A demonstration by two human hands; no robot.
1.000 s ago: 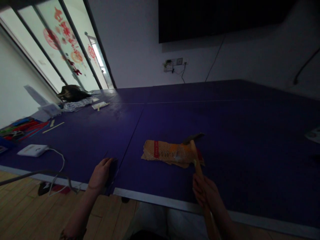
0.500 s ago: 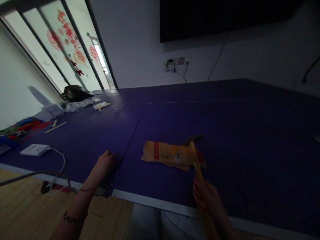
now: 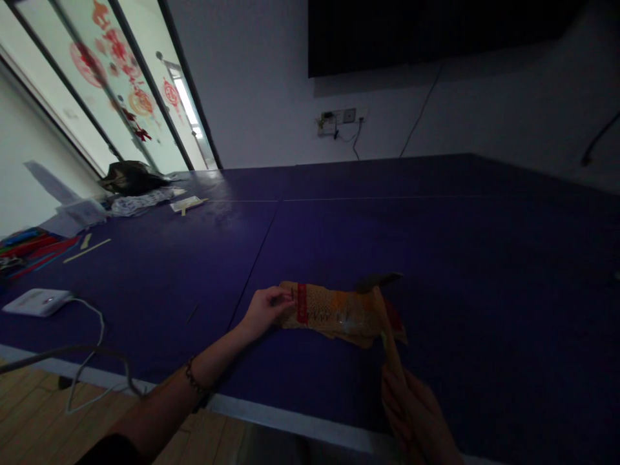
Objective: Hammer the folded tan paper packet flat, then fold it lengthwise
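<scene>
My right hand is wrapped round the wooden handle of a hammer. The hammer's dark head lies at the far right edge of a flattened piece of printed cardboard with a red band, on the purple table. Over the cardboard's left end is my left hand, its fingers pinched together at a small dark thin item, too small to make out. A thin dark sliver lies on the table to the left of that hand.
A white device with a cable lies at the table's left, near pale strips and red and blue items. Papers and a dark bag sit at the back left. A screen hangs on the wall.
My left hand has moved right, from bare table to the cardboard's left end. The hammer and my right hand have shifted slightly down in view; the camera view has turned a little.
</scene>
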